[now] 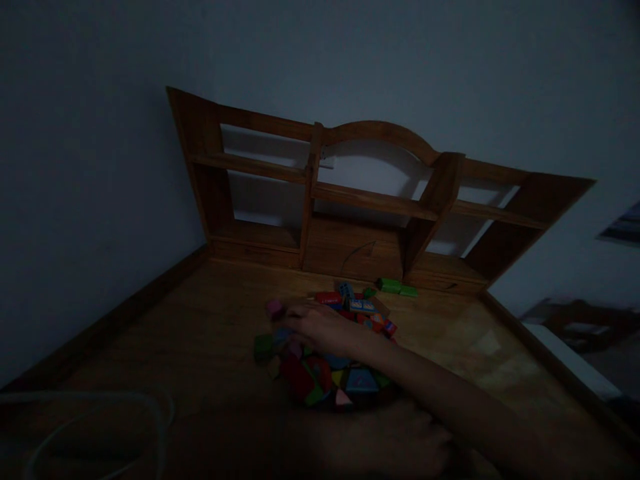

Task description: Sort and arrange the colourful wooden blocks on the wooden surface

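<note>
The scene is very dark. My right hand (317,327) reaches in from the lower right, fingers apart over the left side of a pile of toy blocks. Its fingertips are by a pink block (275,307), a blue block (283,335) and a purple block (295,349); I cannot tell whether it grips one. A green block (263,347) and a red block (299,379) are just below. My left hand (400,439) crosses beneath the right forearm, in front of the pile. Its fingers look curled, and whatever they might hold is hidden. A pink triangular block (343,398) lies above it.
A wooden shelf unit (370,193) stands along the back of the wooden desktop (200,333). Green blocks (395,287) lie against its base. A pale cable (155,407) loops at the lower left. Raised wooden edges border both sides.
</note>
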### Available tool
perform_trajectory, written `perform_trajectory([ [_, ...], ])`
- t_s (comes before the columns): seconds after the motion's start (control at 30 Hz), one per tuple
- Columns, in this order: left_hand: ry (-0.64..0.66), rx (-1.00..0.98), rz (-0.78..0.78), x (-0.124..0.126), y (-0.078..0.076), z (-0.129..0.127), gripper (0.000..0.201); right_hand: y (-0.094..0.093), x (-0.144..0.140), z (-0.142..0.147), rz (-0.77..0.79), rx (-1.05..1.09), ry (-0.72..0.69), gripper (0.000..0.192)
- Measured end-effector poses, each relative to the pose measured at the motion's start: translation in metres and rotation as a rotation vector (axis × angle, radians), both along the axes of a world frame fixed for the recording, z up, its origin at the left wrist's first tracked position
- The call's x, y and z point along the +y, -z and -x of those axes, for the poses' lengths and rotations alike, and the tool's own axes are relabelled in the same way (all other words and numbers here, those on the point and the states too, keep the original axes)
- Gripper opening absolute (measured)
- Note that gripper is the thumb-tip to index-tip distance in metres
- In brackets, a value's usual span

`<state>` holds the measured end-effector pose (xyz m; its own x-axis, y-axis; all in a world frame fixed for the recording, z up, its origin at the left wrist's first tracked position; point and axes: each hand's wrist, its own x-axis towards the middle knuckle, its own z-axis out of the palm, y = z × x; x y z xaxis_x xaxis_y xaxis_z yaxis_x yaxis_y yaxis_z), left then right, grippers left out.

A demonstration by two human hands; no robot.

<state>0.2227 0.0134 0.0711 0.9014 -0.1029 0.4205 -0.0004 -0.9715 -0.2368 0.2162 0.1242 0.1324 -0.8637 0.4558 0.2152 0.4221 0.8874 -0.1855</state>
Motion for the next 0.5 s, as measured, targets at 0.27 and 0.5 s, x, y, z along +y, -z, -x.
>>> perform_trajectory([
  [0.27, 0.051, -0.026, 0.074, -0.001, 0.003, -0.004, 0.018, -0.036, 0.001, -0.101, -0.023, 0.379, 0.312, 0.04],
  [0.5, 0.003, -0.07, 0.104, -0.003, 0.016, -0.01, 0.013, 0.036, 0.03, -0.247, 0.056, 0.518, 0.776, 0.039],
])
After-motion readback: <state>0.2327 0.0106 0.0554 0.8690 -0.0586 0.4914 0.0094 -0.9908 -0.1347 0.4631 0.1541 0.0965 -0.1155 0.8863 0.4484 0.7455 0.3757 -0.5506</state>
